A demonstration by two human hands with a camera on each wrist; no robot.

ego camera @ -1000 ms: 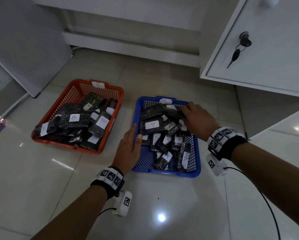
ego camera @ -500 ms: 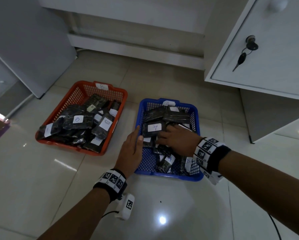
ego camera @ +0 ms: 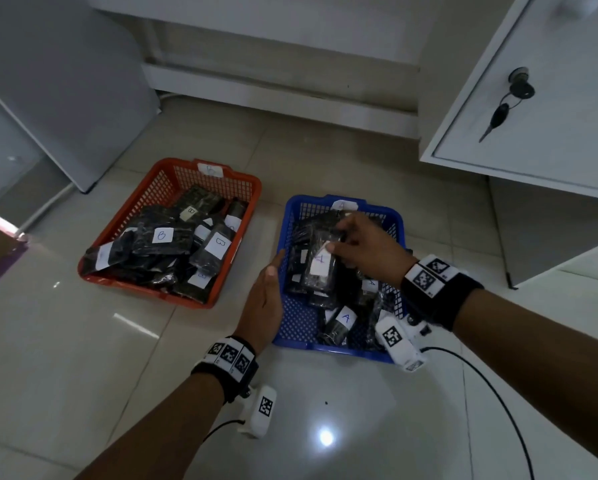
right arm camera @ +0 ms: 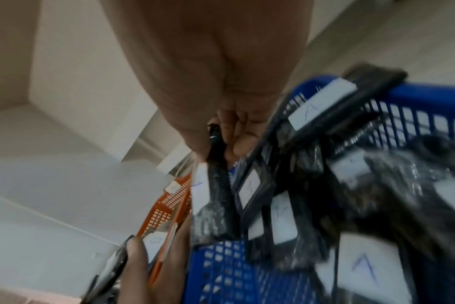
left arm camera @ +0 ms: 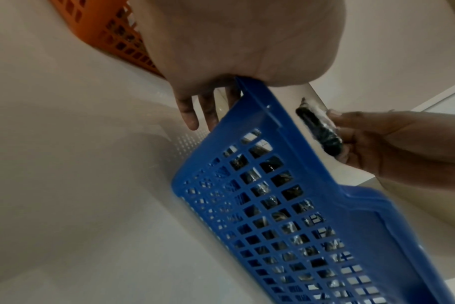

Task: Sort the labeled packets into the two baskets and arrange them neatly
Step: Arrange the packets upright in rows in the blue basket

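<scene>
Right hand (ego camera: pixel 367 249) pinches a dark packet labeled A (ego camera: pixel 320 268) above the blue basket (ego camera: pixel 399 220). Left hand (ego camera: pixel 264 299) lies flat, fingers straight, against that basket's near side wall; the orange basket (ego camera: pixel 159 181) sits beyond its knuckles.

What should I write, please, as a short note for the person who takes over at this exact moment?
Right hand: pinches one black packet labeled A, lifted above the blue basket.
Left hand: open, flat against the blue basket's left wall.
Red basket: B packets in a loose heap.
Blue basket: A packets, also untidy.
Done: no packets seen lying on the floor outside the baskets.
Left: set the held packet down flat and straighten both piles.
</scene>
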